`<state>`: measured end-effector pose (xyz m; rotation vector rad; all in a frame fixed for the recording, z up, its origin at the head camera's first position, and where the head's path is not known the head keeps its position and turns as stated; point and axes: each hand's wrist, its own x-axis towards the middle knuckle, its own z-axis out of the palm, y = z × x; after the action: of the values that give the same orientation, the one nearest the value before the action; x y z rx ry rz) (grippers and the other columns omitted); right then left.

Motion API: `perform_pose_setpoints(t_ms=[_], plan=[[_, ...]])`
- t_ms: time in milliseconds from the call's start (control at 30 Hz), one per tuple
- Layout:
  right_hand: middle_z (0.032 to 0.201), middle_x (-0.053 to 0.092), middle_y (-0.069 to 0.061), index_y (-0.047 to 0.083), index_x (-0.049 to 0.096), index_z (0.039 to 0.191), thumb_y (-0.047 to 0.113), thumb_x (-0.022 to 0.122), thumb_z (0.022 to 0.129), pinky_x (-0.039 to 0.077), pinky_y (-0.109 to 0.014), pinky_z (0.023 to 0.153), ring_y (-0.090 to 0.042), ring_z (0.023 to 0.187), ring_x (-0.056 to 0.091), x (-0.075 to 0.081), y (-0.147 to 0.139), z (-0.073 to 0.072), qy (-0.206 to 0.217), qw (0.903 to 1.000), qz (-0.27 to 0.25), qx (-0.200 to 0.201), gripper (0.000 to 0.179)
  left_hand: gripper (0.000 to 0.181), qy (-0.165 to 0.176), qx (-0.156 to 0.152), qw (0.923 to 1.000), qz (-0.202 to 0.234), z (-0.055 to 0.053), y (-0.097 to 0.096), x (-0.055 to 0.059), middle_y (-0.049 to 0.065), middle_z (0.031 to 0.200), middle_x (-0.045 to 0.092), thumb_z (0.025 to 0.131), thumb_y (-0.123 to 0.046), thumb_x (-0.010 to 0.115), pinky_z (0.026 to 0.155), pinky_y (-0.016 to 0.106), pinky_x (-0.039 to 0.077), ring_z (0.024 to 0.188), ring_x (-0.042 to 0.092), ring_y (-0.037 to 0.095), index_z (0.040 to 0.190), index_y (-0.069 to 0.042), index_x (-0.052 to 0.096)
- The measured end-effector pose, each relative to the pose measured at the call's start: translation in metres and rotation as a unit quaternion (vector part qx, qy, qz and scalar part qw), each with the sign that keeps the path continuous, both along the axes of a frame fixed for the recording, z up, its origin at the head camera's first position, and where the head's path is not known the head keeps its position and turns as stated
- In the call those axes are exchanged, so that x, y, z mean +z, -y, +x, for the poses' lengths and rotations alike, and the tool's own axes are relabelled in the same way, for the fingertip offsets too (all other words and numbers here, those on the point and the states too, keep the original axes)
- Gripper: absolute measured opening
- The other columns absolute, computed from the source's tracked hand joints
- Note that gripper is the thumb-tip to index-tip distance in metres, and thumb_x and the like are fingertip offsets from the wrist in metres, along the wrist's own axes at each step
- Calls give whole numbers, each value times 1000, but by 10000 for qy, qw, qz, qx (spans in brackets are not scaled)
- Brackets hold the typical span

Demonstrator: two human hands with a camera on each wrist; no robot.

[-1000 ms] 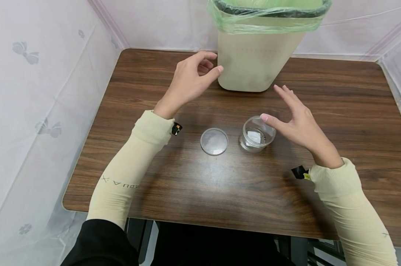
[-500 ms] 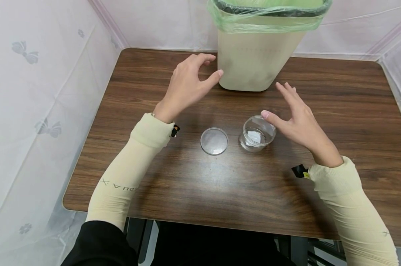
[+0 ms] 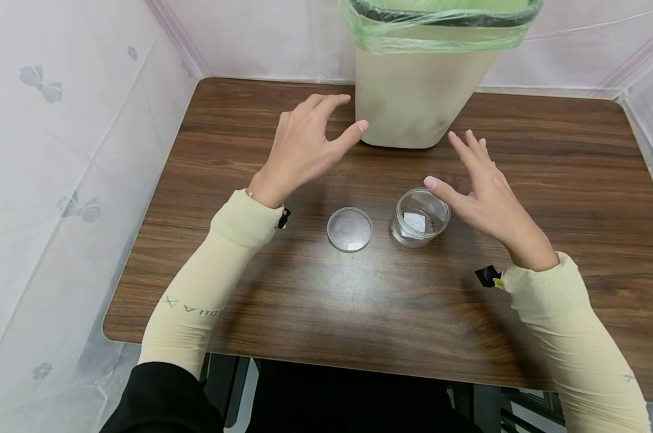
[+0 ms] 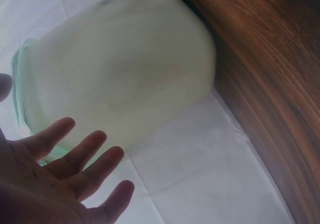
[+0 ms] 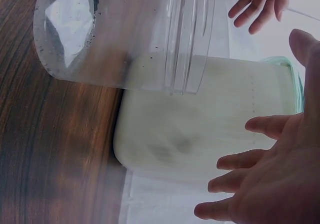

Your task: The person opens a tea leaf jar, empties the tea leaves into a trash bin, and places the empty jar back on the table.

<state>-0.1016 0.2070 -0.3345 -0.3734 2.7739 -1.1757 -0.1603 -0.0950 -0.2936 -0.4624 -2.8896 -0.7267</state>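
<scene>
My left hand (image 3: 307, 144) hovers over the table in front of the bin's left side, fingers spread and holding nothing. On the right, my right hand (image 3: 488, 195) is raised with its fingers spread, and its thumb overlaps the rim of a clear jar (image 3: 413, 231) in the head view. The jar stands upright without a lid and has a threaded neck. In the right wrist view, a small white packet (image 5: 70, 21) and scattered dark specks show inside it. A round clear lid (image 3: 349, 230) lies flat on the table to the left of the jar.
A cream waste bin (image 3: 413, 99) lined with a green bag (image 3: 440, 42) stands at the back of the brown wooden table (image 3: 304, 300). White patterned sheeting (image 3: 77, 150) hangs at the left and behind the table.
My left hand has shifted slightly toward me and its fingers have spread wider. The right hand has risen a little away from the jar. Jar, lid and bin stay in place.
</scene>
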Motion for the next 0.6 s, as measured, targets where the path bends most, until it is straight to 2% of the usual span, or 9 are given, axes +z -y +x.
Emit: perform_pose_setpoints(t_ms=[167, 400, 600], plan=[[166, -2, 1, 28, 17, 163, 50, 59, 99, -8, -61, 117, -16, 149, -12, -1, 0, -2, -74, 9999, 74, 84, 79, 69, 7, -28, 9999, -163, 2, 0, -1, -5, 145, 54, 95, -71, 43, 103, 45, 36, 134, 48, 15, 147, -26, 53], [166, -4, -1, 27, 16, 163, 52, 58, 98, -10, -64, 115, -19, 149, -14, -2, 1, -3, -103, 9997, 199, 121, 81, 72, 10, -66, 9994, -345, 5, 1, -3, 0, 148, 51, 95, -72, 40, 102, 46, 35, 134, 47, 17, 150, -26, 50], [166, -7, -3, 29, 13, 163, 54, 58, 97, -10, -64, 115, -20, 149, -16, -2, 2, -3, -119, 9991, 376, 139, 84, 75, 35, -101, 9988, -473, 8, 2, -5, 5, 153, 45, 95, -74, 39, 104, 48, 32, 140, 41, 16, 152, -26, 47]])
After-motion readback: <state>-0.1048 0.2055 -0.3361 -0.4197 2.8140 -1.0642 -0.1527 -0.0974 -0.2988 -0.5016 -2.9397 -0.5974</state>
